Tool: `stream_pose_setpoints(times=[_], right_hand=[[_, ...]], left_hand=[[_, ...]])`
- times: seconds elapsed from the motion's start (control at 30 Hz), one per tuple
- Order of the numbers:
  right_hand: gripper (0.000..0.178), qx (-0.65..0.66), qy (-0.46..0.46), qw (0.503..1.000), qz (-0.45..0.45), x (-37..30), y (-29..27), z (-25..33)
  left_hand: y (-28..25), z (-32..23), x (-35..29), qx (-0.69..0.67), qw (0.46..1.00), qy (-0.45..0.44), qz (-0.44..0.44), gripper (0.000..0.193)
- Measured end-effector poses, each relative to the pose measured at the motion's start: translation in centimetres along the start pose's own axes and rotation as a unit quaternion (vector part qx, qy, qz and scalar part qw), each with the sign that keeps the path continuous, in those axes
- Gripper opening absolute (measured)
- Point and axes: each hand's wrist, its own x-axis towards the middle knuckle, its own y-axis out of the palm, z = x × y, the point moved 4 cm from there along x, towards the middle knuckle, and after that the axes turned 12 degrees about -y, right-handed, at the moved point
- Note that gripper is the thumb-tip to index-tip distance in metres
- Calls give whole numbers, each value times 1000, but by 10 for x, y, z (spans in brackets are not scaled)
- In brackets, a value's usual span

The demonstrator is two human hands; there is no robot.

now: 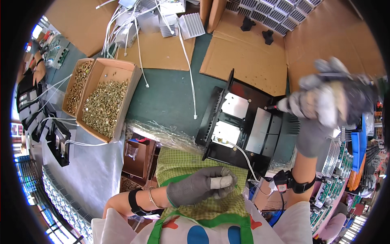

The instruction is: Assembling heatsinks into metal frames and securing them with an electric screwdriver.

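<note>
My right hand (321,95), in a grey glove and smeared by motion, is wrapped round a dark power screwdriver (361,99). Its thin tip points left and meets the right edge of a black metal housing (254,149). Silver plates (235,105) are fixed inside that housing, and a white cable (243,152) runs out of its near side. In front of my body, below the housing, my left hand (203,185) is gloved too. Its fingers are curled with thumb and fingertips pressed together; whatever is in them is hidden.
To the left stand cardboard boxes of brass-coloured screws (103,107). Finned heatsinks (191,26) with white cables lie at the back. A cardboard tray (243,53) holds two black knob-like parts (267,37) and more heatsinks. Black housings (57,142) sit far left, near another person's arm (39,71).
</note>
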Motion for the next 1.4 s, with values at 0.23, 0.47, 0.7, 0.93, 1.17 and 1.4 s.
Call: stream_pose_setpoints(times=[0.23, 0.47, 0.7, 0.93, 1.17, 1.4], right_hand=[[70, -48, 94, 992, 66, -48, 74, 79], [68, 3, 157, 987, 23, -49, 93, 74], [68, 21, 150, 988, 25, -50, 98, 63], [67, 38, 147, 988, 28, -48, 105, 56], [66, 67, 150, 985, 54, -39, 103, 37], [73, 105, -69, 988, 86, -27, 109, -29]], left_hand=[[13, -8, 0, -8, 999, 52, -10, 31], [12, -7, -3, -62, 998, -5, -17, 33], [11, -5, -2, -105, 994, 10, 11, 31], [2, 0, -3, -105, 994, 30, -1, 32], [7, 8, -8, -80, 995, 35, -36, 38], [-6, 16, -15, -57, 997, 28, -36, 36]])
